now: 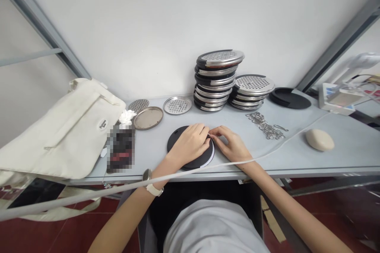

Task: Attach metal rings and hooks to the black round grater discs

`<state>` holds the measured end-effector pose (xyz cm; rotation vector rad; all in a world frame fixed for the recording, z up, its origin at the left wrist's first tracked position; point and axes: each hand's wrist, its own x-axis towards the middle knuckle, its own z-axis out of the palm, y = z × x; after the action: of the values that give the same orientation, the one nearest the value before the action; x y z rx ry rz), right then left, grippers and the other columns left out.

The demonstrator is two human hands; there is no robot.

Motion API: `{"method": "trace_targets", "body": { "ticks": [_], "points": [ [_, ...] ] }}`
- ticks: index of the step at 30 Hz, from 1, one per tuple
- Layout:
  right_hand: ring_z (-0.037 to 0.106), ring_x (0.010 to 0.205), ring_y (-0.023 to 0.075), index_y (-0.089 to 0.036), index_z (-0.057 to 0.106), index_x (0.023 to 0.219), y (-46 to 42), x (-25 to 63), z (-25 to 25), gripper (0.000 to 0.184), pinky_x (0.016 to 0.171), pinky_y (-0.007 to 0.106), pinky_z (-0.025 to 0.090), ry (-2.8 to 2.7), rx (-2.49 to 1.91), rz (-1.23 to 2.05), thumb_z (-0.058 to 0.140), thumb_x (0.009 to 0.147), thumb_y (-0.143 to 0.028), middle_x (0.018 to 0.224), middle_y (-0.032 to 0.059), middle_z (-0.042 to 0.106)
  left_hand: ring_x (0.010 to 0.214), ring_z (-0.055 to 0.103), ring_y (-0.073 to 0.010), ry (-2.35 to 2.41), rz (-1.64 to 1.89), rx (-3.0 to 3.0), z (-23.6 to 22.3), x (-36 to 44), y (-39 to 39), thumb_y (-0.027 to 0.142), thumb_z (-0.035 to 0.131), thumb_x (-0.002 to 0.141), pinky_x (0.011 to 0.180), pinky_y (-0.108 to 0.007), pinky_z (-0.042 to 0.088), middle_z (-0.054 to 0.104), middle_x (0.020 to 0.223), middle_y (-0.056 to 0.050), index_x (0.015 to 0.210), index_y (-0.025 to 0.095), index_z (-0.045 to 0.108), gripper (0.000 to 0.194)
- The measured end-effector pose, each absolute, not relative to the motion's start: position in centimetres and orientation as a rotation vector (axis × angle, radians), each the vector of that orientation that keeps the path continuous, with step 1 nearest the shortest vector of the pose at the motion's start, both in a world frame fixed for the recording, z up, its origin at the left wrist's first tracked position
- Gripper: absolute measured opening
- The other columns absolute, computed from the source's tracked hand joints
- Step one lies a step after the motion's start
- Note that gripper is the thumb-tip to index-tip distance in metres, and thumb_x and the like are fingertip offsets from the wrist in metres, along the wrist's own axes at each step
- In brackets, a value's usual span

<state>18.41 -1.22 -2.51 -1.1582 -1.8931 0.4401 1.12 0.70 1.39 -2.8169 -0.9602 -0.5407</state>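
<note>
On the table in front of me lies a round black disc [192,163] with a shiny pale rim along its right side. My left hand [191,142] rests across its top, fingers curled over and gripping near the upper right edge. At that same edge, my right hand [228,142] has thumb and index finger pinched together beside the left fingertips. A tiny light-coloured bit shows between the two hands, too small to name. A small pile of metal clips [265,126] lies to the right of my right hand.
Stacked round graters [216,81] in black holders stand at the back, beside a shorter stack [253,87]. Loose metal plates [148,118], a black holder [292,99], a beige mouse [320,140], a cream bag [65,126] and a pixelated item [120,148] surround them. A white cable [184,172] crosses my forearms.
</note>
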Motion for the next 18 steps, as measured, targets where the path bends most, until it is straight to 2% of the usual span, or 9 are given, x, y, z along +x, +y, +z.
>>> {"method": "trace_targets", "body": {
  "ticks": [10, 18],
  "points": [
    [0.061, 0.087, 0.0198, -0.023, 0.062, 0.094, -1.15, 18.59, -2.82, 0.015, 0.082, 0.035, 0.046, -1.885, -1.203, 0.402, 0.048, 0.088, -0.026, 0.093, 0.0044, 0.067, 0.092, 0.053, -0.0203, -0.984, -0.692, -2.994, 0.91, 0.76, 1.17, 0.024, 0.043, 0.091, 0.083, -0.035, 0.045, 0.052, 0.095, -0.006, 0.1, 0.017, 0.049, 0.012],
    [0.06, 0.079, 0.0197, -0.022, 0.062, 0.092, -1.21, 18.59, -2.6, 0.017, 0.076, 0.033, 0.047, -1.894, -1.265, 0.409, 0.045, 0.089, -0.024, 0.083, 0.0036, 0.068, 0.097, 0.052, -0.0201, -0.968, -0.729, -3.029, 0.87, 0.77, 1.22, 0.02, 0.044, 0.091, 0.087, -0.035, 0.044, 0.055, 0.098, -0.007, 0.106, 0.016, 0.049, 0.017]
  ]
}}
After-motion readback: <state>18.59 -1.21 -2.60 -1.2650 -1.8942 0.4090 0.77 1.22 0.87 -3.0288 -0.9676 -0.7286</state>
